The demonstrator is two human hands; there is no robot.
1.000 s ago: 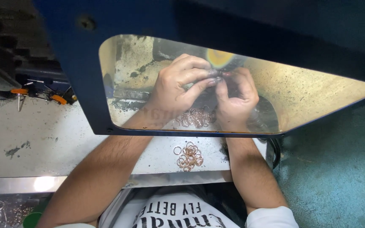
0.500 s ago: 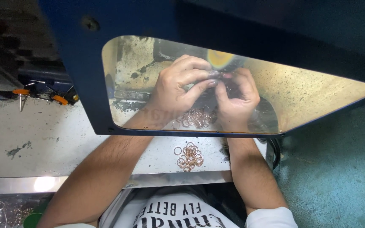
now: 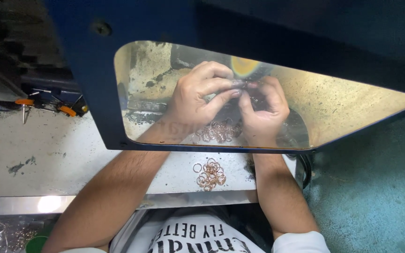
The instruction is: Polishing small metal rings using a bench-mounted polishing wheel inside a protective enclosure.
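Risk entry: your left hand [image 3: 195, 100] and right hand [image 3: 263, 110] pinch a small ring [image 3: 241, 84] beside the spinning polishing wheel [image 3: 244, 68]; slipping fingertips could graze it.

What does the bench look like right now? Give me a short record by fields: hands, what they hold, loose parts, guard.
left hand: behind the guard, fingertips pinching a small piece
right hand: opposite, fingertips on the same piece
small piece: too small to identify
yellow wheel: just above the fingertips
ring pile: copper-coloured rings on the bench, in front of the guard
transparent guard: blue-framed, over both hands
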